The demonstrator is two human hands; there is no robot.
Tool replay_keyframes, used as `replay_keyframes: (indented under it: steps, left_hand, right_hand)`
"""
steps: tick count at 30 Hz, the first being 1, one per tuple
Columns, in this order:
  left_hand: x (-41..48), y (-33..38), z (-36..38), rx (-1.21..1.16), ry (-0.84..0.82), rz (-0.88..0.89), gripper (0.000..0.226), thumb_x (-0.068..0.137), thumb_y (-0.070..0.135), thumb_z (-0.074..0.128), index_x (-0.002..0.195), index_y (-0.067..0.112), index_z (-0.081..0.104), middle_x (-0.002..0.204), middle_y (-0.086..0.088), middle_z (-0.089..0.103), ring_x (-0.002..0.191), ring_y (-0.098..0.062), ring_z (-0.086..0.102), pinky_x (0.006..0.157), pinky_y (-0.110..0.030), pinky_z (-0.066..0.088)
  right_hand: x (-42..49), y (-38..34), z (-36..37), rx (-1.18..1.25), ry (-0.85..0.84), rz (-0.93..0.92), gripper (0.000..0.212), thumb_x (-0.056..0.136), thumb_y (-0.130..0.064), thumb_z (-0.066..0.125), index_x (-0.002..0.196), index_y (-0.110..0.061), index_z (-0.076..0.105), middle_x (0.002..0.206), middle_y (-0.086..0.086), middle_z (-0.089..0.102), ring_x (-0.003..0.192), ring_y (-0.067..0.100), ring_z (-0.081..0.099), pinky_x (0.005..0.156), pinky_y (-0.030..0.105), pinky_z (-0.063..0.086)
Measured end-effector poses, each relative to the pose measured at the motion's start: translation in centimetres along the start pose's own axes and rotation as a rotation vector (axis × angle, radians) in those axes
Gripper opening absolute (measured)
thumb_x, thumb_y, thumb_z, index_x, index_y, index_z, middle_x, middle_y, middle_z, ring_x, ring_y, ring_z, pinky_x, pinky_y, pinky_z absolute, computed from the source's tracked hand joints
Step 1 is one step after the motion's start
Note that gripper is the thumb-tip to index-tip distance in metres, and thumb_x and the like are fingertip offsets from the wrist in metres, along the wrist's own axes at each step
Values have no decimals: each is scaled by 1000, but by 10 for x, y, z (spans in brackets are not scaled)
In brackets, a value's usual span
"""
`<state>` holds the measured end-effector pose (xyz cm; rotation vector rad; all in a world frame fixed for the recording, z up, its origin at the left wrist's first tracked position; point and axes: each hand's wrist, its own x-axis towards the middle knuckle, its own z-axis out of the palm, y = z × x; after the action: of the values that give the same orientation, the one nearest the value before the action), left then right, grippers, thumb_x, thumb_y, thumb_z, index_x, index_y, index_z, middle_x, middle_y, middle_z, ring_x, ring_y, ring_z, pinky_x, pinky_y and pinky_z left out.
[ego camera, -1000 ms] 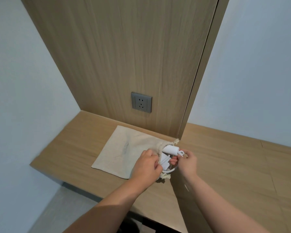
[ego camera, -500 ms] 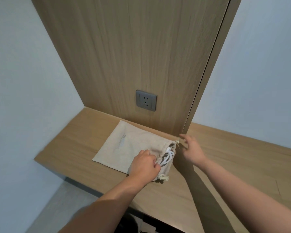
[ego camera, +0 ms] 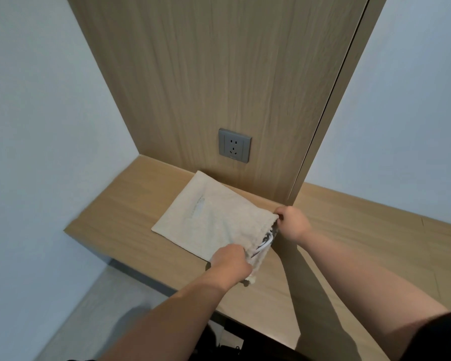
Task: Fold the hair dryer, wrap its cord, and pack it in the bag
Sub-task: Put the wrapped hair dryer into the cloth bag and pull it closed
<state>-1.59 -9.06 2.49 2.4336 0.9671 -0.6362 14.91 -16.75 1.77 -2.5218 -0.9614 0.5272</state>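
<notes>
Your cloth bag point(ego camera: 208, 217) lies flat on the wooden shelf point(ego camera: 141, 204), close to the tall wood panel point(ego camera: 219, 74) at the back. The bag is a pale cream colour and looks soft, with a faint grey mark printed near its middle. Its far left corner almost touches the panel, just under the grey wall socket point(ego camera: 235, 145). The open end of the bag points to the right, and the cloth there is bunched up and wrinkly. In that opening you can see a few white loops of cord point(ego camera: 267, 239) peeking out. The rest of the hair dryer is hidden inside the cloth, so its shape cannot be seen. Your left hand point(ego camera: 231, 261) is at the near corner of the opening. Its fingers are curled tight and it holds the cloth there. A small frayed string end point(ego camera: 250, 280) sticks out just below this hand, on the shelf. Your right hand point(ego camera: 293, 222) is at the far corner of the opening, right beside the edge of the panel. Its fingers are curled too, and they pinch the top of the bag. The two hands are a little apart, with the open end of the bag stretched between them. Both arms reach in from the near side, and their dark shadows fall on the shelf. Pale blue walls stand to the left and to the right of the panel.
</notes>
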Motion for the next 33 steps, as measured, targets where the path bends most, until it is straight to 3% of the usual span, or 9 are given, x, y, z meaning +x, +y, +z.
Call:
replay_keyframes:
  steps: [3,5,7,11,13,18,23,29,33]
  left_hand:
    - [-1,-8,-19,-114,98,41,37,92,17,47,127,19,57,121,-9,64,108,-29,62,86,-32,48]
    - [-3,-11,-35,-227,141,70,39,92,11,41,130,19,51,117,-12,65,95,-30,68,83,-35,55]
    - [-7,-11,-51,-378,121,93,28,92,5,36,113,16,52,104,-16,66,72,-30,72,66,-37,59]
    - [-13,-4,-81,-630,135,99,29,90,-2,25,84,18,46,88,-15,61,54,-28,67,45,-29,52]
    - [-16,0,-98,-713,165,147,28,94,0,28,84,16,49,77,-11,60,46,-22,62,41,-26,50]
    - [-17,4,-142,-1007,325,242,24,93,3,45,77,14,58,59,-5,47,40,-15,41,38,-22,35]
    - [-10,-1,-187,-1176,336,249,15,88,3,57,77,11,64,56,-7,43,32,-11,34,39,-18,33]
    - [-4,-6,-207,-1089,326,247,6,81,4,73,82,7,68,63,-7,61,35,-5,46,43,-17,41]
    - [-5,-9,-209,-1145,305,286,18,80,-6,70,98,-3,70,66,-10,63,40,-4,54,48,-14,49]
  right_hand:
    - [-6,6,-10,106,83,51,23,88,-2,41,91,0,64,87,17,66,84,34,60,67,33,45]
    - [-9,8,-19,148,73,66,22,87,-1,41,88,5,62,86,22,66,83,37,59,68,37,45]
    - [-14,8,-28,176,52,81,22,87,-2,41,84,6,62,85,24,66,82,37,59,66,36,45]
    - [-28,-2,-55,230,73,87,27,92,-8,44,68,-5,58,67,12,64,64,24,58,50,25,39]
    - [-35,-10,-74,265,97,80,30,93,-11,45,65,-8,56,58,4,61,56,17,58,46,20,37]
    - [-44,-45,-124,401,192,91,30,89,-15,46,61,-8,53,57,9,55,52,21,52,55,28,44]
    - [-48,-71,-169,600,196,77,27,88,-8,43,62,-4,47,54,17,53,31,16,45,35,19,39]
    - [-31,-64,-169,727,218,164,33,91,-14,51,59,-6,49,51,11,49,33,18,46,55,35,54]
    - [-27,-57,-175,888,146,142,32,93,-17,56,65,-2,54,54,11,49,43,19,50,66,40,58]
